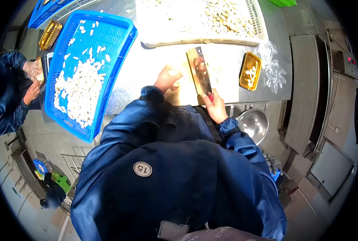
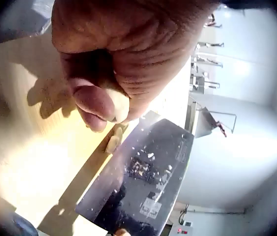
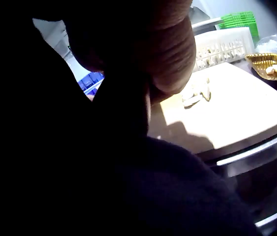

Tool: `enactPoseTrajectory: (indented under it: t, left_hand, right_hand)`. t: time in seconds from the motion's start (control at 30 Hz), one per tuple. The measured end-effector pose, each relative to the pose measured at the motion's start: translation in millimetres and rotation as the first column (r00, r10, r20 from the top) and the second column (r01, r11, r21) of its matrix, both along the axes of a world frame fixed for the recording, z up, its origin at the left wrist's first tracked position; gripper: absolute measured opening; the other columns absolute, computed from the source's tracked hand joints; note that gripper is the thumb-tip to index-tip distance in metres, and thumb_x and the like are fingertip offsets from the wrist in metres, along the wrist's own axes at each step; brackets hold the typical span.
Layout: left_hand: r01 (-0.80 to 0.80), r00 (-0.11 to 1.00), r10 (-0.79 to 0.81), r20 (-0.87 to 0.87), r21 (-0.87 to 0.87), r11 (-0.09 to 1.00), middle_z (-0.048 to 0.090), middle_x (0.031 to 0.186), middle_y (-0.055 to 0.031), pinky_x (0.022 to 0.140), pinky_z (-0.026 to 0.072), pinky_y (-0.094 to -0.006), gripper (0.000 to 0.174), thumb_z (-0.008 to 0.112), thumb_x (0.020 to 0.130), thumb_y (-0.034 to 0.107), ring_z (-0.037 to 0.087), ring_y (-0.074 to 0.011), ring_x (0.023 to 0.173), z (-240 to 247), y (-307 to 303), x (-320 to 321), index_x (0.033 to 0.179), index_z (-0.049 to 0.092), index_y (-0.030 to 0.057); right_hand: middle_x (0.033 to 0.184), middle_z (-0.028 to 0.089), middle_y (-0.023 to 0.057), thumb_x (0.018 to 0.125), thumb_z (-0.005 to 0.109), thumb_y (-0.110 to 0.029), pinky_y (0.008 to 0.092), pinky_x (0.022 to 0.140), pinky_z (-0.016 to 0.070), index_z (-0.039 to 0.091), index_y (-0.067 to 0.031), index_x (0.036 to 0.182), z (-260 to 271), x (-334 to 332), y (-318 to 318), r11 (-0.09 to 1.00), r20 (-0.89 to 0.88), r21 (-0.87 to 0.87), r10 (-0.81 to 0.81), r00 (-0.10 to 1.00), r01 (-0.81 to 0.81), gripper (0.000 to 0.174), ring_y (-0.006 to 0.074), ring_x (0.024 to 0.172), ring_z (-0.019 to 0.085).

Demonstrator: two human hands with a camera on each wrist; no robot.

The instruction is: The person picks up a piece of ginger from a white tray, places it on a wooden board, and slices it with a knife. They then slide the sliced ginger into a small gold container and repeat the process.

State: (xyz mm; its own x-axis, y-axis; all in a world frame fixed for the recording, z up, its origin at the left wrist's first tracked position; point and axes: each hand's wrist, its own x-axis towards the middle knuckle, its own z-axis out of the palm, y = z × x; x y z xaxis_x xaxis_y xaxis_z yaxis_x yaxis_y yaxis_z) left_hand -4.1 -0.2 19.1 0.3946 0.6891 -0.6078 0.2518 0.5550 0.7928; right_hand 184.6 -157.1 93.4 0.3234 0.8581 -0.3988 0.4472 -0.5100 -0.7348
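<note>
A right hand (image 1: 216,107) wrapped its fingers round the handle (image 1: 211,97) of a cleaver (image 1: 199,70) over a cutting board (image 1: 228,91). At left, the left hand's (image 1: 168,79) curled fingers pinched a pale piece (image 2: 120,105).

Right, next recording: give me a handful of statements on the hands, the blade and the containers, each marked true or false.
1. The right hand grips the cleaver by its handle. True.
2. The left hand lies flat with its fingers spread. False: its fingers are curled.
3. The blue basket stands left of the cutting board. True.
4. The gold tray is empty. False: pale pieces lie in it.
5. The cleaver's blade is inside the white basket. False: it is over the cutting board.
</note>
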Motion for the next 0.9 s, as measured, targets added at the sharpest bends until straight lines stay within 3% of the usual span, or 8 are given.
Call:
enactPoseTrajectory:
  t: [0.17,0.27,0.43,0.53,0.57,0.67,0.83,0.9]
  left_hand:
    - [0.016,1.000,-0.016,-0.006,-0.070,0.997,0.063,0.080,-0.0078,0.042,0.0478,-0.0248,0.038,0.077,0.087,0.024,0.062,-0.0136,0.057,24.0,0.7,-28.5,0.106,0.053,0.0014]
    - [0.035,0.999,-0.034,-0.017,0.044,0.998,0.064,0.080,-0.0072,0.042,0.0483,-0.0244,0.036,0.079,0.086,0.024,0.062,-0.0132,0.055,15.7,-0.9,-19.6,0.106,0.058,0.0026]
    - [0.354,0.908,-0.211,-0.361,0.397,0.847,0.064,0.072,-0.0104,0.048,0.0508,-0.0305,0.046,0.084,0.078,0.023,0.065,-0.0172,0.060,4.9,-2.8,8.0,0.109,0.057,0.0031]
    - [0.355,0.898,-0.121,-0.423,0.537,0.765,0.065,0.074,-0.0103,0.049,0.0502,-0.0309,0.053,0.085,0.077,0.024,0.066,-0.0174,0.063,-0.2,-5.1,13.3,0.113,0.052,0.0028]
    - [0.370,0.886,-0.117,-0.449,0.534,0.760,0.066,0.076,-0.0112,0.049,0.0512,-0.0303,0.052,0.081,0.081,0.024,0.067,-0.0184,0.066,-0.1,-7.0,10.6,0.114,0.049,0.0016]
    - [0.177,0.941,-0.111,-0.320,0.186,0.966,0.067,0.080,-0.0118,0.050,0.0526,-0.0301,0.044,0.076,0.085,0.024,0.067,-0.0188,0.068,19.7,-7.6,6.4,0.110,0.049,-0.0007]
    - [0.004,0.994,0.009,-0.112,0.114,0.993,0.068,0.085,-0.0101,0.044,0.0468,-0.0267,0.024,0.067,0.093,0.016,0.062,-0.0139,0.058,-9.6,-13.8,0.3,0.103,0.051,0.0016]
    - [0.017,0.991,-0.005,-0.130,0.093,0.995,0.068,0.085,-0.0097,0.044,0.0468,-0.0266,0.023,0.067,0.093,0.015,0.062,-0.0139,0.058,-8.5,-12.6,1.0,0.102,0.052,0.0016]
  right_hand:
    - [0.084,0.067,0.0261,0.094,0.064,-0.028,0.0468,0.074,0.0515,0.059,-0.0046,0.114,17.6,-10.4,-0.8,0.982,-0.036,-0.115,0.146,0.989,-0.150,0.032,0.0457,0.084,0.066]
    - [0.083,0.066,0.0260,0.093,0.065,-0.028,0.0466,0.073,0.0514,0.059,-0.0040,0.112,9.6,-12.2,-3.6,0.988,-0.047,-0.075,0.131,0.990,-0.134,0.032,0.0453,0.083,0.066]
    - [0.075,0.063,0.0229,0.093,0.064,-0.027,0.0442,0.066,0.0500,0.056,-0.0015,0.100,8.7,-0.5,-9.6,0.998,0.068,-0.062,-0.013,0.998,0.017,0.027,0.0412,0.073,0.066]
    - [0.075,0.064,0.0230,0.093,0.063,-0.026,0.0444,0.067,0.0505,0.057,-0.0019,0.101,20.9,-4.3,-9.3,0.999,0.055,-0.045,0.012,0.998,-0.009,0.026,0.0421,0.073,0.066]
    - [0.075,0.064,0.0231,0.093,0.063,-0.026,0.0446,0.067,0.0506,0.057,-0.0020,0.101,23.3,-7.1,-9.7,0.999,0.056,-0.032,0.033,0.998,-0.032,0.026,0.0425,0.074,0.066]
    - [0.079,0.066,0.0258,0.094,0.063,-0.029,0.0480,0.071,0.0516,0.058,-0.0039,0.107,18.6,-20.3,-9.2,0.994,0.060,-0.090,0.069,0.996,-0.063,0.029,0.0460,0.080,0.066]
    - [0.082,0.067,0.0268,0.094,0.063,-0.031,0.0498,0.073,0.0520,0.058,-0.0045,0.109,25.1,-26.0,-8.3,0.988,0.066,-0.131,0.089,0.994,-0.080,0.031,0.0475,0.083,0.066]
    - [0.081,0.067,0.0266,0.094,0.063,-0.030,0.0498,0.072,0.0521,0.058,-0.0043,0.108,32.5,-25.5,-6.7,0.987,0.083,-0.130,0.104,0.991,-0.093,0.030,0.0477,0.082,0.066]
